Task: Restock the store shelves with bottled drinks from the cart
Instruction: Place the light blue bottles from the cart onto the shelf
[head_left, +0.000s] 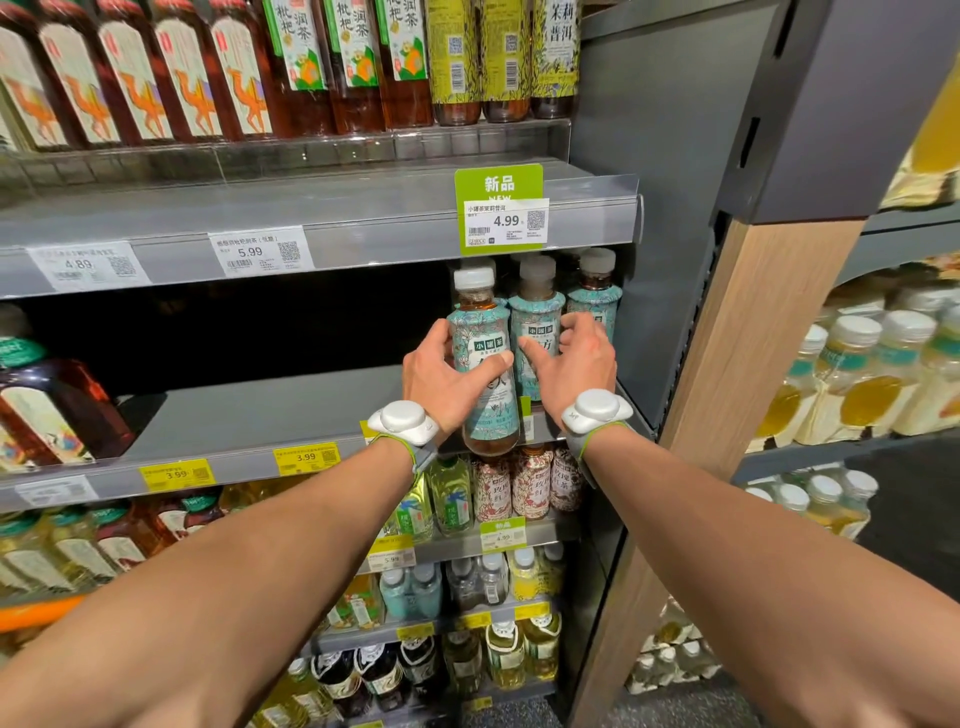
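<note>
Left hand (441, 379) is gripping teal-labelled bottle (485, 364) at shelf (260, 415) edge; right hand (571, 364), fingers half-curled, is touching neighbouring bottle (535, 338).

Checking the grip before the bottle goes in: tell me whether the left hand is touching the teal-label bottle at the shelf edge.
Touching. The head view shows the left hand wrapped around the teal-label bottle, thumb across its label.
</note>
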